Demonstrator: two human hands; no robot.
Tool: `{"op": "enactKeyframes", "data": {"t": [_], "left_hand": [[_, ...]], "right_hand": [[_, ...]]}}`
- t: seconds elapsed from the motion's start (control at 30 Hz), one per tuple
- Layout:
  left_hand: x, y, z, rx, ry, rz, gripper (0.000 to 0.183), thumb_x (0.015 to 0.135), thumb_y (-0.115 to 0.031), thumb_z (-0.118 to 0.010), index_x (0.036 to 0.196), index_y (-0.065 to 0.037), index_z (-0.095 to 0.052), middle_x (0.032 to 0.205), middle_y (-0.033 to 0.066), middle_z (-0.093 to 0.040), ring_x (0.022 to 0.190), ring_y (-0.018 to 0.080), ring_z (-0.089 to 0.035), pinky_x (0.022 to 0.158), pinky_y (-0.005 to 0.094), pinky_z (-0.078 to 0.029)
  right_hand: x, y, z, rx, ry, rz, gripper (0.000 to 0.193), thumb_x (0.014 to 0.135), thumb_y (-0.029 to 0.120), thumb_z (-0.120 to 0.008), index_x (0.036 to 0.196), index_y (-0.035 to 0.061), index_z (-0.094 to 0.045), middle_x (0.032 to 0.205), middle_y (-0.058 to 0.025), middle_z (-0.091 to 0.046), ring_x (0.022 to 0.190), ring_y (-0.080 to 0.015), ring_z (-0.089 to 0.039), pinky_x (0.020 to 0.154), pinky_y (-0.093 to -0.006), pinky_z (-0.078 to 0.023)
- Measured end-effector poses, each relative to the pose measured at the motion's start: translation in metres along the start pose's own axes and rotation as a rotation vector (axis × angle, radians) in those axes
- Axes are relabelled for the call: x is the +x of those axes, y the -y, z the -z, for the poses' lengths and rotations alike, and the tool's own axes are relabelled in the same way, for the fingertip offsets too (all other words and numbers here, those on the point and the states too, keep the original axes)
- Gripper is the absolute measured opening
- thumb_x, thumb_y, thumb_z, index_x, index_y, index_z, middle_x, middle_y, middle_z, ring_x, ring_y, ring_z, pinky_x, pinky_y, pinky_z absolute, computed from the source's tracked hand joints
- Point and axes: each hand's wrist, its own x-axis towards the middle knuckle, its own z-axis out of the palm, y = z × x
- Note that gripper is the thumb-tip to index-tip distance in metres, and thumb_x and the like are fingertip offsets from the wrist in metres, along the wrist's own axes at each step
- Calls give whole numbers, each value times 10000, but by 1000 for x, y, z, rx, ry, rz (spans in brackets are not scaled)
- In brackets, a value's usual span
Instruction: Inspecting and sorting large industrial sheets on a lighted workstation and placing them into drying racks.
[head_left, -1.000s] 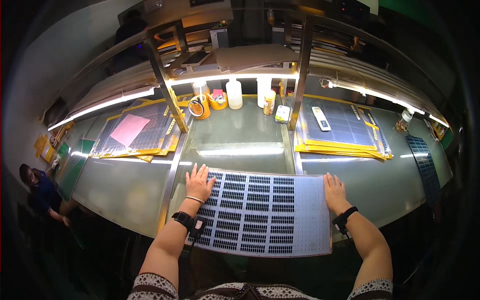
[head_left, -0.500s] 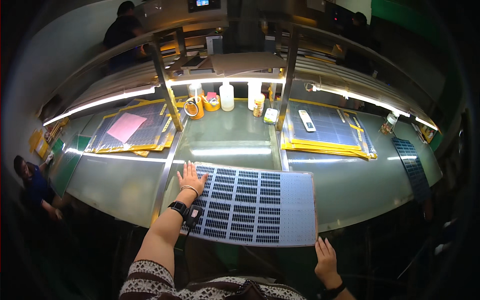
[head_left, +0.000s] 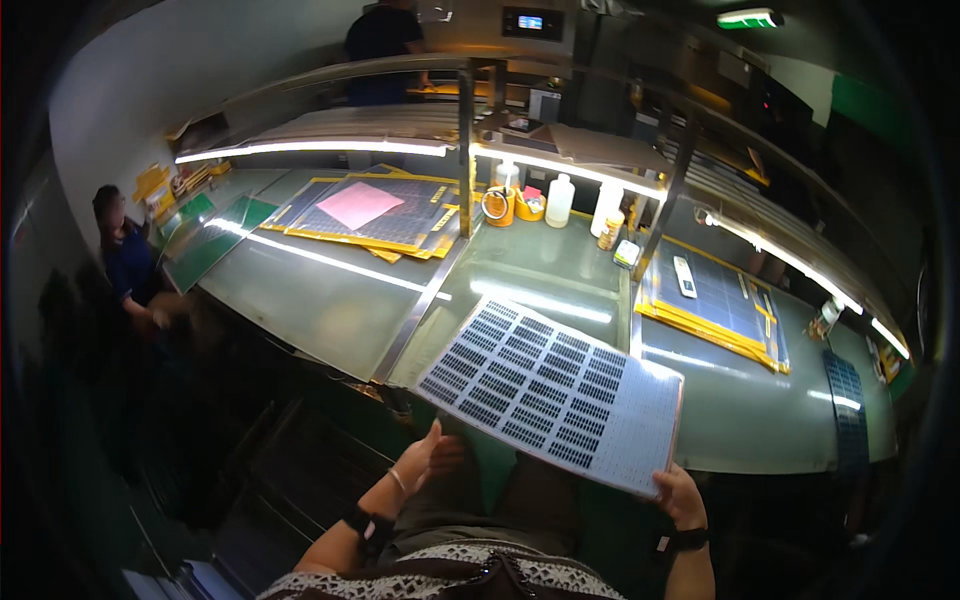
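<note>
A flat circuit board panel [head_left: 560,385], pale with rows of dark slotted blocks and a plain strip at its right end, juts over the near edge of the glass-like bench. At its near right corner my right hand [head_left: 680,495] grips the edge, thumb on top. My left hand [head_left: 428,460] is off the panel, below its near left edge, with the thumb up and the fingers apart, slightly blurred. Nothing shows in that hand.
Yellow-edged film sheets lie in stacks left [head_left: 290,215] and right [head_left: 700,325]; a pink sheet [head_left: 360,203] tops the left one. White bottles [head_left: 560,200] and an orange tape roll [head_left: 497,205] stand at the back. A co-worker [head_left: 130,255] is at far left.
The view has turned left. My left hand has come off the panel's top and dropped below its near edge. My right hand now grips the corner, and the panel sits tilted.
</note>
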Motion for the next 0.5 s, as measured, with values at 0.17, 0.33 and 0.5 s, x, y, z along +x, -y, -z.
{"op": "enactKeyframes", "data": {"t": [0.17,0.33,0.5], "left_hand": [[0,-41,-29,-816,641,-51,697,847,-578,-436,1299,-53,-358,1285,134,-451,1146,289,-474,972,436,-377],[-29,-166,-33,-599,952,-442,526,941,-435,-351,1342,-95,-320,1331,132,-423,1134,264,-502,937,377,-415],[11,-236,-36,-240,941,-796,532,948,-399,-371,1334,-35,-337,1237,131,-511,1088,208,-532,889,322,-429]], "right_hand": [[-48,24,-50,-380,-34,175,460,804,109,-609,1202,-70,-463,1107,-125,-580,1018,-232,-553,901,-323,-420],[-54,73,-75,-715,-328,431,357,876,123,-510,1216,15,-491,1165,-175,-534,1021,-235,-534,815,-329,-454],[57,203,-157,-497,-9,872,407,894,152,-498,1269,23,-402,1157,-107,-544,1114,-243,-494,964,-365,-390]]}}
